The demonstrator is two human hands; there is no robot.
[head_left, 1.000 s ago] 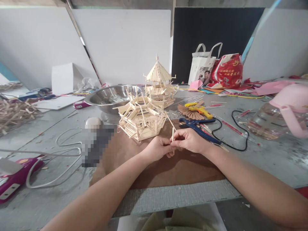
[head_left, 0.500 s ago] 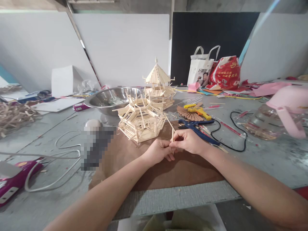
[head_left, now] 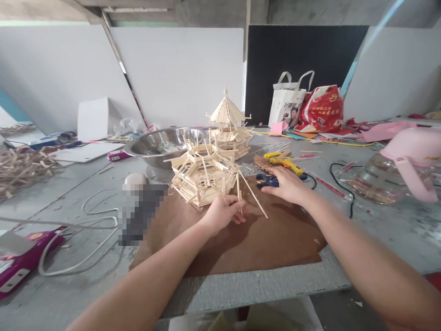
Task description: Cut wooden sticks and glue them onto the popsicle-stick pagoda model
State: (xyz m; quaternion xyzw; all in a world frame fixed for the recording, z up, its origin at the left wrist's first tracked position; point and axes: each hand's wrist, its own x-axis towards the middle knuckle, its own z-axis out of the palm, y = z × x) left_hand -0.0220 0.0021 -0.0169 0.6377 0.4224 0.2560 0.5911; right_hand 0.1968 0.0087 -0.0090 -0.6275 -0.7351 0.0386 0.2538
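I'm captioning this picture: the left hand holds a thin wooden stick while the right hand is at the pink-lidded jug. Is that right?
Not quite: the head view shows the right hand at the blue-handled pliers, not the pink-lidded jug. The left hand holds a thin wooden stick.

Between the fingers of the left hand [head_left: 222, 214]: a short stick [head_left: 240, 196]. Beneath those fingers: the mat [head_left: 248, 253], on the table [head_left: 234, 287]. Just right of them: a long stick [head_left: 254, 194], slanting towards the right hand [head_left: 287, 185]. Just beyond them, leftward, on the mat: the stick frame [head_left: 203, 179]; behind it, the roofed model [head_left: 227, 111]; behind it to the left, the basin [head_left: 144, 149]. At the right fingers: pliers [head_left: 268, 180], contact not determinable. Just beyond these fingers: glue gun [head_left: 287, 162]. Right of them: jug [head_left: 370, 179]. Well beyond them: tote bag [head_left: 284, 103], left of a second bag [head_left: 324, 111]. Well left of the left fingers: power strip [head_left: 25, 257].
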